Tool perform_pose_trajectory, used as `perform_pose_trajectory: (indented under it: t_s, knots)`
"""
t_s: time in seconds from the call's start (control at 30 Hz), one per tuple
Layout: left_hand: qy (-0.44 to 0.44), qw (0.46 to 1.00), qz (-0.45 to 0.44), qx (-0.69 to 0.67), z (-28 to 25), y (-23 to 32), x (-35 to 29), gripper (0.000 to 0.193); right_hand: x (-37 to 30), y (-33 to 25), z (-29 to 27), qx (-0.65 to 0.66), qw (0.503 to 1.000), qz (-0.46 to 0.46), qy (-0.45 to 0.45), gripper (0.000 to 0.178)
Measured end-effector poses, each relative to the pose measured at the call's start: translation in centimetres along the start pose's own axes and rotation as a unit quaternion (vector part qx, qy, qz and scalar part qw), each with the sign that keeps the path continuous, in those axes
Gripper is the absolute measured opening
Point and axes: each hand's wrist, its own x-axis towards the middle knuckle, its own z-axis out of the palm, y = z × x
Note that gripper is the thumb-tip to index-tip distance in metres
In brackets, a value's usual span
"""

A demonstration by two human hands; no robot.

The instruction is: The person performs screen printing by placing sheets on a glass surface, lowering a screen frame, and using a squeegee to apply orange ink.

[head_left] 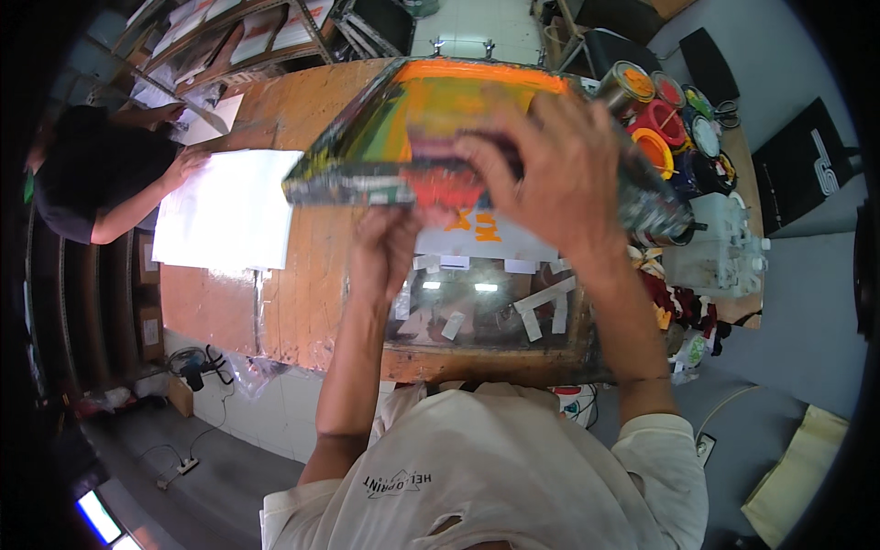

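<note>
A screen-printing frame with dark, paint-smeared sides is raised over the table, its mesh stained yellow-green with an orange border. My right hand, blurred by motion, closes round a squeegee with a dark purplish bar, above the frame's near side. Below that side lies a white sheet with orange printed marks. By the sheet's left edge my left hand is curled; its fingertips are blurred, and what they hold is hidden.
Tape strips mark a dark glossy panel before me. Paint cans and plastic bottles crowd the table's right side. At left, a person in black touches a white paper stack. Racks stand at the far left.
</note>
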Motion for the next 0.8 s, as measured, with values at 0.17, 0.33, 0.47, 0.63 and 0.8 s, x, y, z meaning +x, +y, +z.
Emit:
perform_pose_trajectory:
  t_s: [0.17,0.33,0.47,0.63,0.8]
  knots:
    - [0.311,0.521,-0.132,0.784,-8.6,-6.0,4.8,0.045,7.4,2.1,-2.6,0.011,0.987,0.084,-0.138,0.053]
    - [0.249,0.505,-0.057,0.825,-10.9,-9.1,5.4,0.034,14.0,2.3,-5.9,0.071,0.946,0.183,-0.258,0.040]
    - [0.197,0.747,-0.072,0.631,-11.4,-6.1,6.1,0.024,15.6,4.2,-6.2,0.086,0.953,0.165,-0.239,0.040]
    - [0.223,0.657,-0.061,0.718,-17.7,2.1,7.4,0.031,17.0,7.0,-4.6,0.088,0.957,0.151,-0.231,0.043]
    - [0.293,0.502,0.052,0.812,-25.7,14.1,5.9,0.035,17.3,7.1,-3.8,0.146,0.965,0.137,-0.167,0.046]
